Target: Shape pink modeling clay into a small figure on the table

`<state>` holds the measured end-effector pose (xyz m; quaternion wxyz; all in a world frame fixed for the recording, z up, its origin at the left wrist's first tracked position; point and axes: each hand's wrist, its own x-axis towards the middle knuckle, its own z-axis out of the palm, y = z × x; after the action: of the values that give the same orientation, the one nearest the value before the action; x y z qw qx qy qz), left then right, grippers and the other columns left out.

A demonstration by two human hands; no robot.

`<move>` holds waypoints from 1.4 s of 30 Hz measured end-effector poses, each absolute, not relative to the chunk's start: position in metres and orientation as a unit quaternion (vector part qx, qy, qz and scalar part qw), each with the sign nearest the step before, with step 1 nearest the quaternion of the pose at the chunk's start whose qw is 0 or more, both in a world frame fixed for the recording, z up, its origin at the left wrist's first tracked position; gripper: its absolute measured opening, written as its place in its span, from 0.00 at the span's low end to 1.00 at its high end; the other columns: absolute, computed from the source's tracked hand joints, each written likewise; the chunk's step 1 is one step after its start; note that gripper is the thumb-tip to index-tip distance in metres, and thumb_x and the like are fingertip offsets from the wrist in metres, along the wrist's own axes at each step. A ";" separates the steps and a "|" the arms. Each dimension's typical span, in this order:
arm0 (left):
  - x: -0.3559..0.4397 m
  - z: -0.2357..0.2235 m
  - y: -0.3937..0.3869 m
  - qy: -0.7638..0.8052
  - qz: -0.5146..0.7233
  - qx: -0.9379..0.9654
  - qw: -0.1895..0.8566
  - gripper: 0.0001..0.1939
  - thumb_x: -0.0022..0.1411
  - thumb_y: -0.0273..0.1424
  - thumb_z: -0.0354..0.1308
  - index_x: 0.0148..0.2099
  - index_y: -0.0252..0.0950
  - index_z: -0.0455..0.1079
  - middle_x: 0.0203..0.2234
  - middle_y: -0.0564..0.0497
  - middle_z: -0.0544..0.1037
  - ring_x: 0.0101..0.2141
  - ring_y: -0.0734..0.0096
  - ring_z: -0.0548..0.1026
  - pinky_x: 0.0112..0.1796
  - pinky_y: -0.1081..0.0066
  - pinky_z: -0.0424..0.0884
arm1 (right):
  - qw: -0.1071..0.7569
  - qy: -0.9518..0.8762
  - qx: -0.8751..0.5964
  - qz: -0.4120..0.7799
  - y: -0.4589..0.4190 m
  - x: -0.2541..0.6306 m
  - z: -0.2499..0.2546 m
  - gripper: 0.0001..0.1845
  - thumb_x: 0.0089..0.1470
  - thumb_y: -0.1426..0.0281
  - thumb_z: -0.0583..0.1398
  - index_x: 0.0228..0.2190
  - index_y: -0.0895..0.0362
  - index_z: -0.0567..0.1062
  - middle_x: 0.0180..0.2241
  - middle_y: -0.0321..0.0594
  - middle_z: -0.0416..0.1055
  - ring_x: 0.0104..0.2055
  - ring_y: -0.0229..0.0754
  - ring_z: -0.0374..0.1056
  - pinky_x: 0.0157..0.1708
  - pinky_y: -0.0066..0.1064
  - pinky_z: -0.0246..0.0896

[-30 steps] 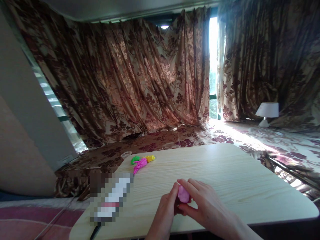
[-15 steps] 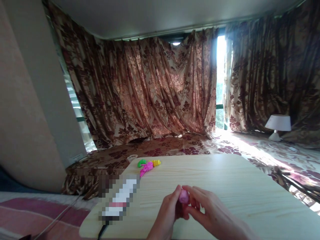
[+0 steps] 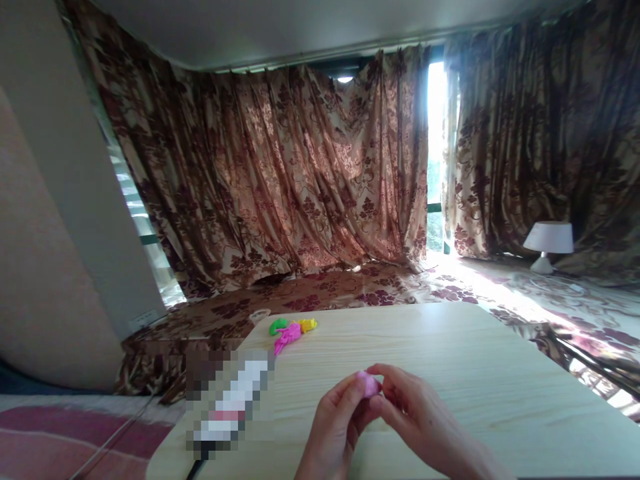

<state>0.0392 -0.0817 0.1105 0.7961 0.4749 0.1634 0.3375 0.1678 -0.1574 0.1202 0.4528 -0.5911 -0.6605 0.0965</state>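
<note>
A small lump of pink modelling clay [image 3: 369, 385] is pinched between both hands, just above the near part of the pale wooden table [image 3: 430, 347]. My left hand [image 3: 340, 413] grips it from the left, thumb pressed on top and fingers curled beneath. From the right, my right hand [image 3: 415, 407] holds it with thumb and fingertips. The fingers hide the underside of the lump. Farther off, at the table's left back corner, lie a bright pink piece [image 3: 287, 337], a green piece [image 3: 278, 326] and a yellow piece [image 3: 308, 325], close together.
A blurred-out white object [image 3: 235, 400] with a black cord lies along the table's left edge. Patterned curtains [image 3: 320, 187] hang behind a cloth-covered ledge, where a white lamp [image 3: 549, 239] stands at the right. Pink striped bedding [image 3: 75, 433] is at the lower left.
My fingers have shifted around the pink lump, which turned and now shows a different side. Both hands still hold it. The head view tilted up, then slightly back down.
</note>
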 end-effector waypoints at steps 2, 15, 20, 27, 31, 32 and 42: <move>0.040 0.112 -0.086 0.165 0.344 0.464 0.800 0.12 0.58 0.36 0.57 0.37 0.32 0.75 0.35 0.44 0.78 0.36 0.67 0.73 0.41 0.67 0.68 | 0.471 -0.652 -0.585 0.107 -0.160 0.167 0.121 0.08 0.59 0.67 0.54 0.40 0.53 0.68 0.24 0.31 0.66 0.25 0.35 0.61 0.25 0.25 0.53; 0.054 0.110 -0.095 0.188 0.445 0.530 0.697 0.12 0.57 0.34 0.59 0.41 0.33 0.75 0.31 0.48 0.78 0.34 0.66 0.74 0.38 0.69 0.70 | 0.679 -0.515 -0.487 0.190 -0.146 0.148 0.110 0.12 0.59 0.61 0.53 0.32 0.57 0.68 0.26 0.36 0.67 0.28 0.36 0.64 0.28 0.26 0.62; 0.053 0.111 -0.097 0.130 0.432 0.489 0.747 0.13 0.61 0.33 0.54 0.28 0.32 0.73 0.21 0.53 0.73 0.25 0.77 0.69 0.30 0.75 0.68 | 0.695 -0.426 -0.427 0.392 -0.141 0.150 0.117 0.17 0.59 0.57 0.53 0.31 0.59 0.68 0.18 0.31 0.61 0.19 0.31 0.56 0.16 0.20 0.46; 0.053 0.104 -0.088 0.209 0.438 0.387 0.784 0.08 0.57 0.32 0.59 0.37 0.32 0.74 0.32 0.49 0.77 0.32 0.74 0.73 0.36 0.73 0.70 | 0.605 -0.553 -0.559 0.120 -0.148 0.163 0.113 0.16 0.58 0.63 0.55 0.47 0.55 0.66 0.27 0.35 0.65 0.26 0.36 0.61 0.26 0.26 0.58; 0.052 0.109 -0.090 0.178 0.410 0.405 0.798 0.08 0.56 0.33 0.60 0.34 0.32 0.74 0.30 0.47 0.77 0.32 0.70 0.74 0.35 0.71 0.71 | 0.523 -0.632 -0.570 0.035 -0.150 0.165 0.104 0.22 0.55 0.71 0.56 0.52 0.52 0.64 0.37 0.40 0.66 0.35 0.41 0.64 0.35 0.32 0.63; 0.051 0.110 -0.091 0.171 0.406 0.414 0.796 0.09 0.55 0.33 0.60 0.35 0.31 0.74 0.30 0.46 0.77 0.32 0.69 0.74 0.35 0.70 0.71 | 0.523 -0.631 -0.571 0.037 -0.150 0.165 0.103 0.22 0.55 0.73 0.55 0.52 0.52 0.63 0.37 0.40 0.66 0.35 0.40 0.64 0.35 0.32 0.64; 0.052 0.110 -0.088 0.209 0.393 0.529 0.723 0.13 0.58 0.39 0.56 0.31 0.32 0.69 0.26 0.49 0.73 0.29 0.71 0.69 0.31 0.73 0.66 | 0.528 -0.658 -0.530 0.086 -0.161 0.166 0.119 0.19 0.59 0.72 0.53 0.52 0.53 0.64 0.40 0.41 0.65 0.41 0.41 0.63 0.42 0.32 0.63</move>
<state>0.0520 -0.0882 0.1102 0.7226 0.5289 0.2092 0.3929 0.1663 -0.1614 0.1186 0.5282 -0.5303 -0.6575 0.0864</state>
